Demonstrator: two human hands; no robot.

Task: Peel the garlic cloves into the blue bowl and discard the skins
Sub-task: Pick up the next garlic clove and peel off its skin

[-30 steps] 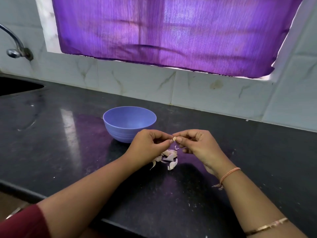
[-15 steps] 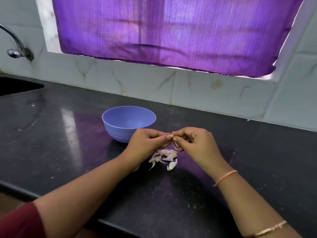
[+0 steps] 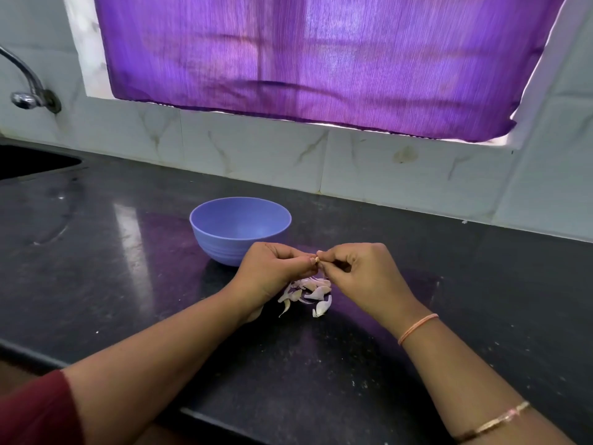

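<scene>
The blue bowl (image 3: 224, 248) stood on the dark worktop (image 3: 128, 284), just behind the left hand (image 3: 272, 271). The part of its inside that showed held no clove. The left hand's fingers were curled, with thumb and forefinger pinched on a small garlic clove (image 3: 317, 260) held above the worktop between the two hands. The right hand (image 3: 362, 274) met it fingertip to fingertip, its fingers nipped on the clove's other end or on its skin; it was too small to tell which. Below them a heap (image 3: 313, 293) of pale garlic pieces lay on the worktop, skins and perhaps unpeeled cloves.

The clove was small and probably slick once bared. A hard pull could shoot it out of the pinch onto the worktop or into the heap, where it would be hard to pick out. A torn skin might also cling to the fingers and drop into the bowl with the clove.
</scene>
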